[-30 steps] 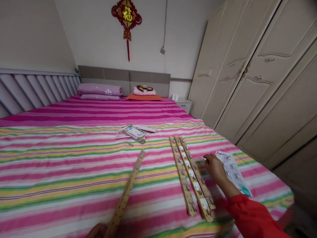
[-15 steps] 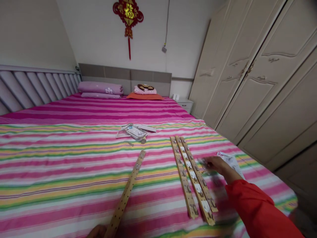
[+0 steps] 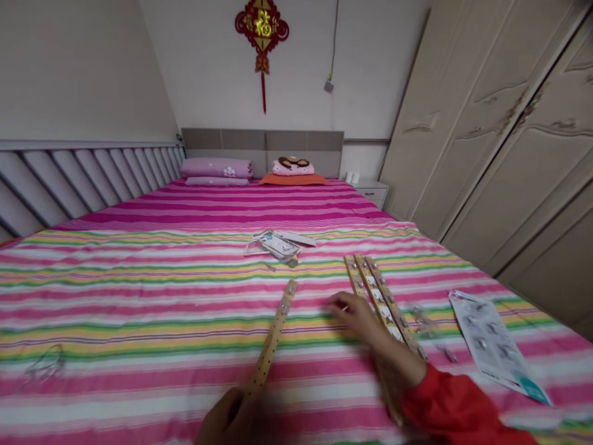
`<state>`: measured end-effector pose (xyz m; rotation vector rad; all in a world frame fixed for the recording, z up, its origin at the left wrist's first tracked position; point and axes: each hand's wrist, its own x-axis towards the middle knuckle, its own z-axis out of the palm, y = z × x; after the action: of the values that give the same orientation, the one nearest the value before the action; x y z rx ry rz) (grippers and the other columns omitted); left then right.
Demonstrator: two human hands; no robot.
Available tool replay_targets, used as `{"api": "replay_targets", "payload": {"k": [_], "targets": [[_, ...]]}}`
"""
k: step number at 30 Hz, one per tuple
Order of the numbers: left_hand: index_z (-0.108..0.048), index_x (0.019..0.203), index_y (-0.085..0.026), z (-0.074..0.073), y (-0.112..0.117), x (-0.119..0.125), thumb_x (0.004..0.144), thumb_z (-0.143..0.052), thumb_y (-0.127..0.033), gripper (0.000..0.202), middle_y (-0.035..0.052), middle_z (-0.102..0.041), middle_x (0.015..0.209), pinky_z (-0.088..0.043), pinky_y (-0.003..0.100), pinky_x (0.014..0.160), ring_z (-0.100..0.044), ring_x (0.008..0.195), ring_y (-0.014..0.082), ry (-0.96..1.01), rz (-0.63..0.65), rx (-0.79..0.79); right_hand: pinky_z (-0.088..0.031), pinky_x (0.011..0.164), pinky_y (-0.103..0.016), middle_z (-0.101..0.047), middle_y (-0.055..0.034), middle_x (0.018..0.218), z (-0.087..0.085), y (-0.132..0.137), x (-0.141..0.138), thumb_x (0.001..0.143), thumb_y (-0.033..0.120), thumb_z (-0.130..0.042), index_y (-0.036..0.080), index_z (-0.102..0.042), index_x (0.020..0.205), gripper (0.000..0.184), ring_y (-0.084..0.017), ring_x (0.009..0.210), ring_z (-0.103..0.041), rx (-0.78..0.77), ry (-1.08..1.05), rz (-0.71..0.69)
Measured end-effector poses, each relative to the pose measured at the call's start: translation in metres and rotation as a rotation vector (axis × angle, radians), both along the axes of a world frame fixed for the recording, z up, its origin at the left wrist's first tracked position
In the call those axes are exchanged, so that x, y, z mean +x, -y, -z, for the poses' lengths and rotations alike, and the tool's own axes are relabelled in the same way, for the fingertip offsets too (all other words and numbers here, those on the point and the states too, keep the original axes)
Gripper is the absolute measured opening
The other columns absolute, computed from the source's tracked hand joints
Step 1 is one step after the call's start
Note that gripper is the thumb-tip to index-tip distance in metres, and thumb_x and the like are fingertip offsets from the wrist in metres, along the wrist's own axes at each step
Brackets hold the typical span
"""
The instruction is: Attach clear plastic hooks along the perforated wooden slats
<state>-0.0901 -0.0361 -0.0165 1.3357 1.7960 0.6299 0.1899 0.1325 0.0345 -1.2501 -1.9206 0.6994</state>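
One perforated wooden strip [image 3: 273,337] lies lengthwise on the striped cover [image 3: 152,309], its near end enclosed by the left hand [image 3: 229,411]. Two metal fittings sit at its far end. The right hand [image 3: 354,314] is positioned between this strip and three similar strips [image 3: 390,296], fingers curled toward the thumb; blur prevents telling whether anything is pinched. Right of these: clear packets [image 3: 421,321], then a blister pack [image 3: 498,346]. Opened packaging [image 3: 280,245] lies beyond the far end.
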Motion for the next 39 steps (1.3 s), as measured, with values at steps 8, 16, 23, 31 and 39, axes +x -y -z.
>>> {"api": "replay_targets", "payload": {"k": [8,16,23,31,39], "targets": [[-0.045,0.085,-0.023,-0.039,-0.024,0.012,0.08,-0.048,-0.045,0.024,0.0017,-0.064,0.081,-0.034,0.026,0.058,-0.059,0.07,0.0172,-0.393,0.087,-0.083,-0.042,0.067,-0.024,-0.059,-0.0053,0.088,0.014,0.017,-0.11,0.071,0.013,-0.062,0.017,-0.063,0.087,0.016,-0.016,0.076,-0.055,0.01,0.2,-0.112],[-0.046,0.104,-0.021,-0.038,-0.039,0.027,0.084,-0.042,-0.03,0.022,0.008,-0.064,0.102,-0.04,0.028,0.067,-0.062,0.086,0.0203,-0.425,0.129,-0.055,-0.04,0.065,-0.024,-0.061,-0.0074,0.087,-0.005,0.006,-0.116,0.078,0.012,-0.053,0.016,-0.062,0.078,0.01,-0.016,0.074,-0.056,0.031,0.447,-0.182],[-0.046,0.119,-0.019,-0.031,-0.036,0.028,0.085,-0.042,-0.026,0.036,0.0114,-0.062,0.115,-0.042,0.027,0.077,-0.062,0.096,0.0203,-0.466,0.156,-0.023,-0.042,0.067,-0.03,-0.065,-0.0168,0.093,0.004,0.005,-0.124,0.069,0.002,-0.051,0.01,-0.064,0.08,0.019,-0.022,0.076,-0.061,0.017,0.369,-0.165],[-0.048,0.111,-0.023,-0.028,-0.035,0.025,0.084,-0.042,-0.031,0.029,0.0083,-0.065,0.107,-0.042,0.028,0.072,-0.062,0.091,0.021,-0.405,0.122,-0.038,-0.049,0.057,-0.024,-0.066,-0.0006,0.062,-0.004,-0.02,-0.092,0.071,0.019,-0.057,0.017,-0.057,0.067,0.005,-0.016,0.064,-0.065,-0.137,0.024,-0.143],[-0.048,0.098,-0.026,-0.024,-0.028,0.02,0.086,-0.039,-0.038,0.019,0.0014,-0.066,0.087,-0.037,0.024,0.06,-0.061,0.071,0.0165,-0.323,0.109,0.012,-0.056,0.068,-0.033,-0.071,-0.0038,0.069,-0.038,-0.031,0.067,0.056,0.03,-0.072,0.018,-0.063,0.07,0.021,-0.019,0.064,-0.068,-0.397,-0.597,0.175]]}}
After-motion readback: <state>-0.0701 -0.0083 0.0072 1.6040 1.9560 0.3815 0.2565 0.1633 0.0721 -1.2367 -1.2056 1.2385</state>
